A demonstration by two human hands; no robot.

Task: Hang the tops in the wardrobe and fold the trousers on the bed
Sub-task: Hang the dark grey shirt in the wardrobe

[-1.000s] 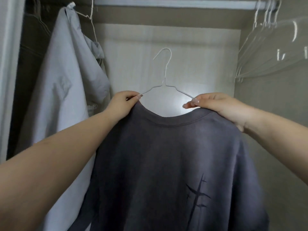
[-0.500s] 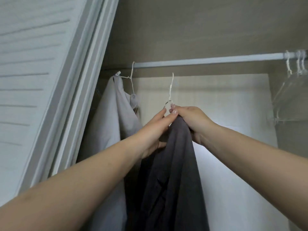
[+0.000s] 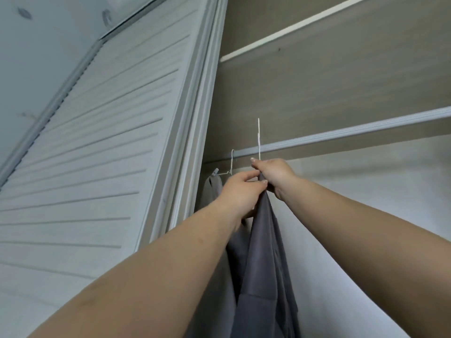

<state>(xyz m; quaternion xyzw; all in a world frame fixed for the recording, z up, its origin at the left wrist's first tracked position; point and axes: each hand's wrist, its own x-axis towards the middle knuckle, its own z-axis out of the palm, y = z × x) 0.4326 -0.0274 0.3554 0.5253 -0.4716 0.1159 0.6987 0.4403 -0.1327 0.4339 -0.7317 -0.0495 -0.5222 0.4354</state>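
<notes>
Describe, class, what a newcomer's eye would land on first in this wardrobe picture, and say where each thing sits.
At centre, the left hand and right hand meet, gripping the top of a dark grey top that hangs down between the forearms. Its white hanger hook sticks up in front of the wardrobe rail, which crosses behind. To the left, a pale grey garment already hangs beside the white slatted door.

Both arms raised, left hand [image 3: 240,191] and right hand [image 3: 274,175] pinched together
</notes>
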